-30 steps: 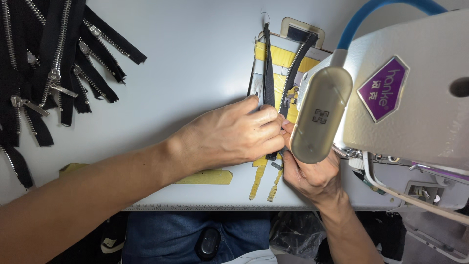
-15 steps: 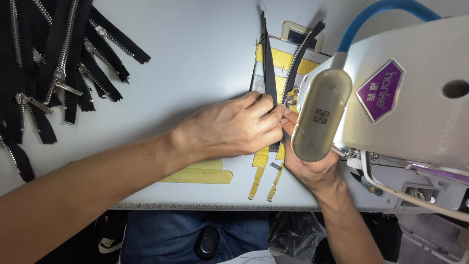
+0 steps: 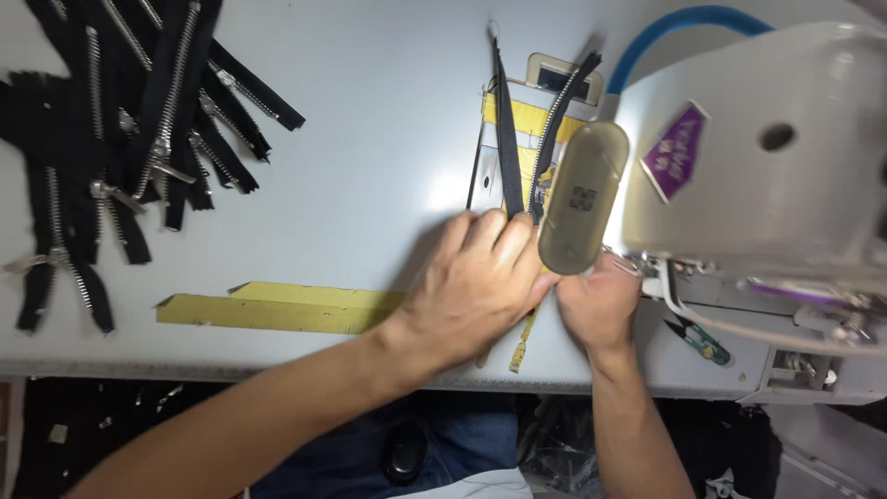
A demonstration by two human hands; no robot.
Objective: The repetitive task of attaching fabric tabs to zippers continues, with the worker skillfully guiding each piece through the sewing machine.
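I see my left hand (image 3: 476, 282) lying palm down on the counter (image 3: 370, 166), close to its near edge, with the fingers held together and pressing flat on the near end of a black zipper (image 3: 506, 139). It pinches nothing; it only pins the tape down. The zipper runs away from my fingertips toward the far edge in two strips: one dark strip lying straight, and a second strip (image 3: 561, 115) with metal teeth that slants off to the right. Both lie over a yellow taped guide (image 3: 528, 118) fixed to the counter.

My right hand (image 3: 599, 300) sits just beside the left, under the pale rounded head of the sewing machine (image 3: 739, 166). Its fingers curl under that head, so I cannot tell whether this grip is closed on anything.

A long yellow strip (image 3: 277, 308) lies along the near edge, to the left of my left forearm. A pile of black zippers (image 3: 120, 148) with silver teeth and pulls fills the far left corner, well apart from both hands. Small snips with a green handle (image 3: 699, 342) rest near the machine base.
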